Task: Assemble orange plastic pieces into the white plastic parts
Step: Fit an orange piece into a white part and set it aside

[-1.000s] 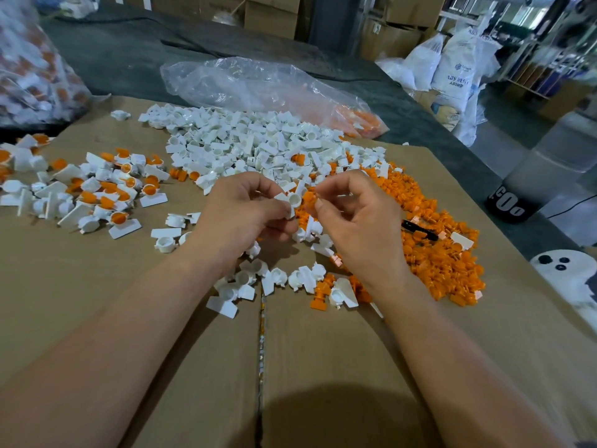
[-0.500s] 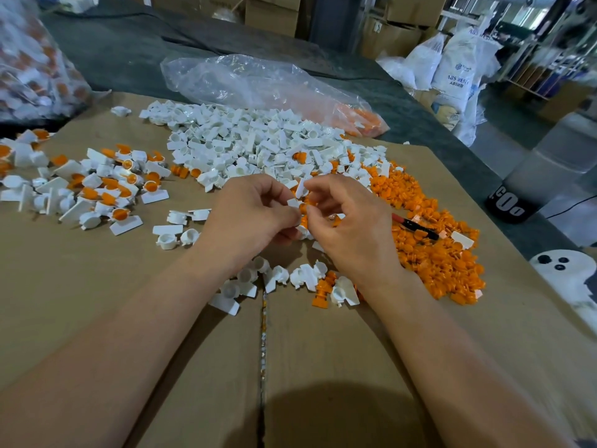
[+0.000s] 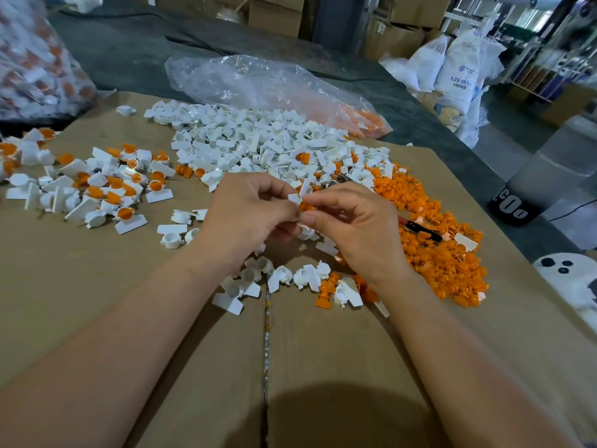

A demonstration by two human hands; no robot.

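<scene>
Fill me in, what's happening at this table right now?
A person is fitting parts by hand over the cardboard. The left hand pinches a white part, and the right hand pinches an orange piece against it; whether it is fully seated is hidden. Ahead lie loose white parts, orange pieces to the right, finished ones to the left.

A small white part (image 3: 298, 193), tab tilted upward, meets an orange piece (image 3: 305, 207), pinched between left hand (image 3: 248, 215) and right hand (image 3: 355, 227). Loose white parts (image 3: 258, 147) heap behind. Orange pieces (image 3: 436, 250) spread right, and assembled pairs (image 3: 106, 185) lie left.
</scene>
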